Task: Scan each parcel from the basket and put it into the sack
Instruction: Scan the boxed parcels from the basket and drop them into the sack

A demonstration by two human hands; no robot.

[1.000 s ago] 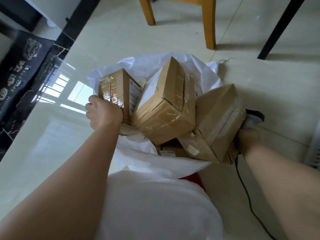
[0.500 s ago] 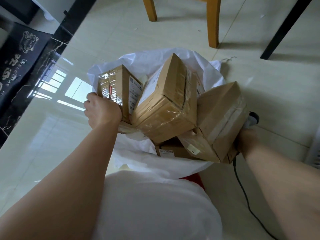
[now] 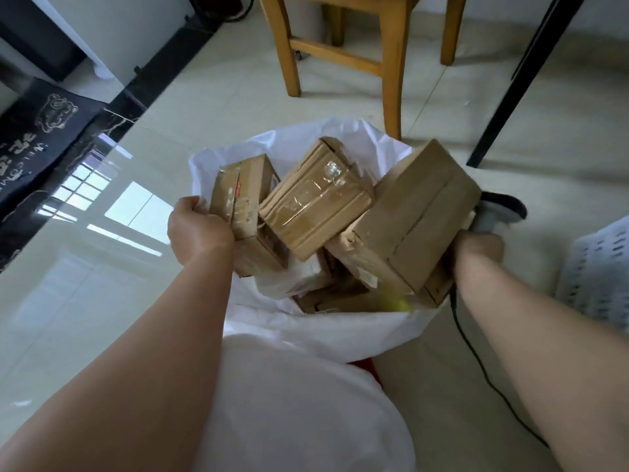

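I see the white plastic sack (image 3: pixel 306 332) standing open on the pale tiled floor (image 3: pixel 102 301), filled to the rim with brown cardboard parcels.

1. Left hand (image 3: pixel 197 229): it grips the left rim of the sack, fingers curled round the white material, just beside the small taped cardboard parcel (image 3: pixel 243 199) that stands tilted at the left of the opening.
2. Middle: a cardboard parcel wrapped in clear tape (image 3: pixel 316 202) lies tilted on top of the pile, touching the parcels on both sides.
3. Right: the large plain cardboard parcel (image 3: pixel 412 216) leans across the right rim of the sack, resting on parcels beneath it.
4. Right hand (image 3: pixel 478 245): it holds the grey handheld barcode scanner (image 3: pixel 493 212) by its handle, just beside the large parcel. I cannot tell how the fingers lie, since the parcel hides them. A black cable (image 3: pixel 476 362) runs from the scanner down across the floor.

The white perforated plastic basket (image 3: pixel 599 267) stands at the right edge of the view. A wooden chair (image 3: pixel 391 63) stands beyond the sack.
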